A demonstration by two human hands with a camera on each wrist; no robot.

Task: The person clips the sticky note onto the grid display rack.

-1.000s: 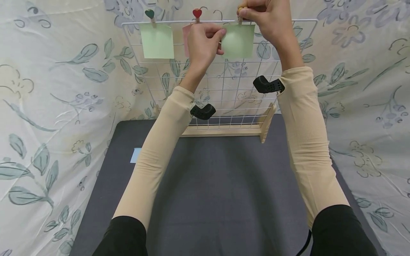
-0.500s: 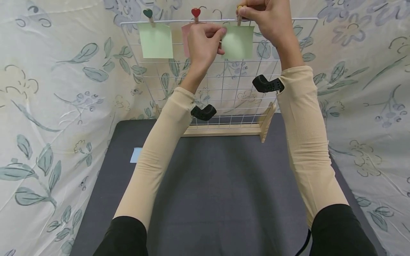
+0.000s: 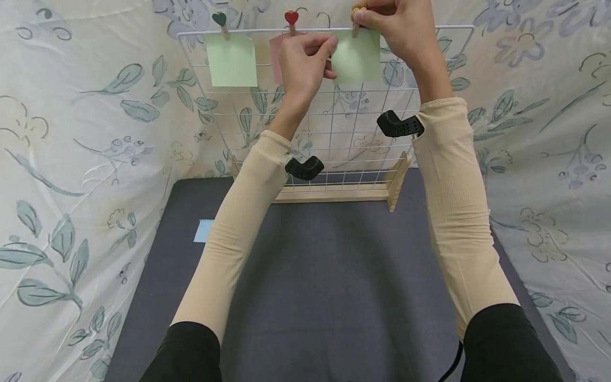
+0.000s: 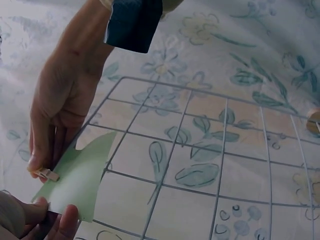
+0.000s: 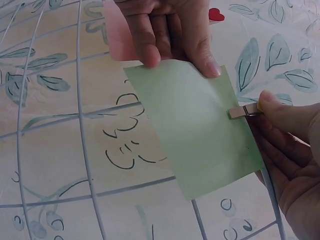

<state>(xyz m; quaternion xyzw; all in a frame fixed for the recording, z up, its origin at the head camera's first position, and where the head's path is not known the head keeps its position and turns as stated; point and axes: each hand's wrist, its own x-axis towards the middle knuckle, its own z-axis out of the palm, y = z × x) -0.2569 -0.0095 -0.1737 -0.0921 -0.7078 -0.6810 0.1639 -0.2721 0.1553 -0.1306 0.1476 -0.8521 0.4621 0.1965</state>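
In the head view, my left hand (image 3: 305, 66) pinches the left edge of a light green paper note (image 3: 357, 58) at the top of a white wire grid rack (image 3: 444, 26). Above the note, my right hand (image 3: 406, 29) pinches a small wooden clothespin (image 5: 239, 113) with a yellow end. The clothespin's tip sits over the note's top edge in the right wrist view. Further left, another green note (image 3: 232, 62) hangs under a green-heart clothespin (image 3: 220, 20). A pink note (image 3: 275, 59), partly behind my left hand, hangs under a red-heart clothespin (image 3: 291, 18).
The rack's wooden base (image 3: 334, 197) stands at the back of a dark grey table (image 3: 310, 276). A pale blue slip (image 3: 202, 231) lies beside my left forearm. Floral cloth (image 3: 86, 175) hangs behind and at both sides. Thin hooks (image 3: 324, 18) show above the rack.
The green note between my hands has shifted slightly upward, its top edge now higher under the clothespin. Both hands stay almost where they were, with their grips unchanged.
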